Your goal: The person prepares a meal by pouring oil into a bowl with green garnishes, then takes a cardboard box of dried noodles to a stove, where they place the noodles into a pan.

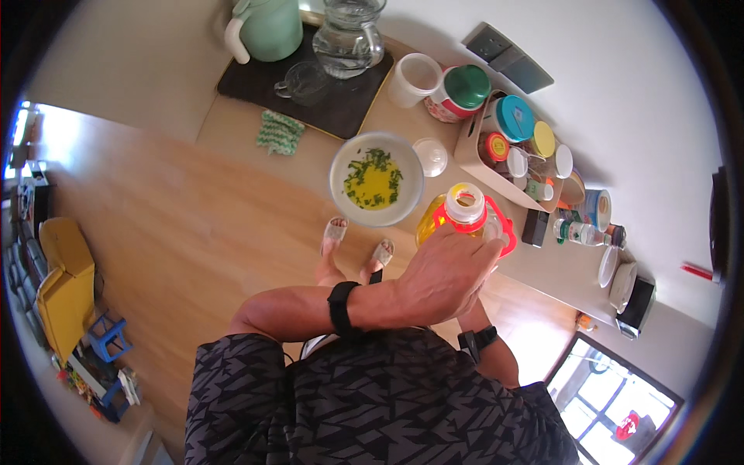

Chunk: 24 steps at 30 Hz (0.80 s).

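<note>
My left hand (444, 270) reaches across my body, its fingers curled, and overlaps the near side of an oil bottle (428, 221). The bottle has a red collar and handle (510, 232), and its uncapped white neck (466, 204) faces up. The left fingertips are hidden, so whether they grip the bottle is unclear. Beneath the left hand, my right hand is almost wholly covered; its wrist and forearm (500, 354) show, with a black watch. Left of the bottle, a white bowl (343, 203) holds yellow liquid with chopped greens. A translucent lid (430, 157) lies beside the bowl.
Behind are a white tub (406, 87), a green-lidded jar (467, 87) and a bin (505, 189) of containers. A black tray (349, 119) bears a glass pitcher (349, 46), a glass cup (305, 84) and a green kettle (273, 29). A cloth (280, 132) lies near the edge.
</note>
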Tool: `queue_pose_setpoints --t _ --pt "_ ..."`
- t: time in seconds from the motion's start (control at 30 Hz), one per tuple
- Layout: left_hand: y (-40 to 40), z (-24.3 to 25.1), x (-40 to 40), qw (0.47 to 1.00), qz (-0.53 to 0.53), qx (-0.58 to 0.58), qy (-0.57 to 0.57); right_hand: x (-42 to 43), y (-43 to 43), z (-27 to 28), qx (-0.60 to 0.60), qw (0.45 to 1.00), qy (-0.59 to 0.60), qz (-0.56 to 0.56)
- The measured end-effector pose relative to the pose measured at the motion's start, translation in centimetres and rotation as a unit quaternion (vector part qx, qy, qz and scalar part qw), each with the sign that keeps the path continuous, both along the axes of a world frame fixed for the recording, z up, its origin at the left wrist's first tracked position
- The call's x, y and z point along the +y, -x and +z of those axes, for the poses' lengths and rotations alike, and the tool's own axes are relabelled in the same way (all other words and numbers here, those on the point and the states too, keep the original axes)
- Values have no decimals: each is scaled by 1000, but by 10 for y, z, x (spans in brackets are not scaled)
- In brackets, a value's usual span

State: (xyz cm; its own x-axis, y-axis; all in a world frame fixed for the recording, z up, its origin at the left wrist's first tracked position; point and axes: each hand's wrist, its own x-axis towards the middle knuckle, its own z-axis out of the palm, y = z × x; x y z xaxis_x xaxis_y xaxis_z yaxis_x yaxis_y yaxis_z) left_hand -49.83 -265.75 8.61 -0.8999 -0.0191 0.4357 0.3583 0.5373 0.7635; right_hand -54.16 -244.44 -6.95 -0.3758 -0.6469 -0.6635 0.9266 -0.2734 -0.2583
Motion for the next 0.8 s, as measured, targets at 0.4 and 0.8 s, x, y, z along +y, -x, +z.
queue_pose_setpoints --t 0.4,0.8 --pt "53 34 47 971 -231 -12 62 8 17 -1 82 994 20 -71" --pt "66 4 57 975 -193 50 95 11 93 -32 552 630 -413 358"
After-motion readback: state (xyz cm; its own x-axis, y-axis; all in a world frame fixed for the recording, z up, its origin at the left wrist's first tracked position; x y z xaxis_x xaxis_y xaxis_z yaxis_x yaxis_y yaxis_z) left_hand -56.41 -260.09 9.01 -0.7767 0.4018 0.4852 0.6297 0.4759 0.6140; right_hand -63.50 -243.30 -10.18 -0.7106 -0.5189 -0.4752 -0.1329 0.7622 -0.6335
